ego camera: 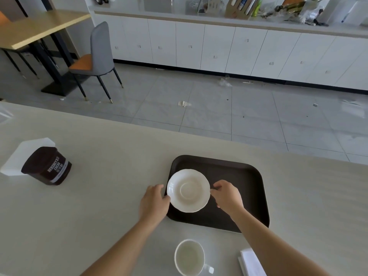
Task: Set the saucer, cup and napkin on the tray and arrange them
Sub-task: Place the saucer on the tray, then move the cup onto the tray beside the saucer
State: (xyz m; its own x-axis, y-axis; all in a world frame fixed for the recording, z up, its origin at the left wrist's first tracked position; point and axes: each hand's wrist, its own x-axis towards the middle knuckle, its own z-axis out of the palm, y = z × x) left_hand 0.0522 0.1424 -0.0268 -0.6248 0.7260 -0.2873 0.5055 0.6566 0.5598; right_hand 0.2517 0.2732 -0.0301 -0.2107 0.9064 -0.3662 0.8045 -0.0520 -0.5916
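A white saucer with a scalloped rim is over the left part of the dark brown tray. My left hand grips its left edge and my right hand pinches its right edge. I cannot tell whether the saucer rests on the tray or hovers just above it. A white cup stands upright on the counter near me, handle to the right. A folded white napkin lies to the cup's right, partly under my right forearm.
A brown Hershey's cocoa tub stands at the left of the counter in front of a white block. The counter's far edge drops to a tiled floor. A grey chair and white cabinets stand beyond.
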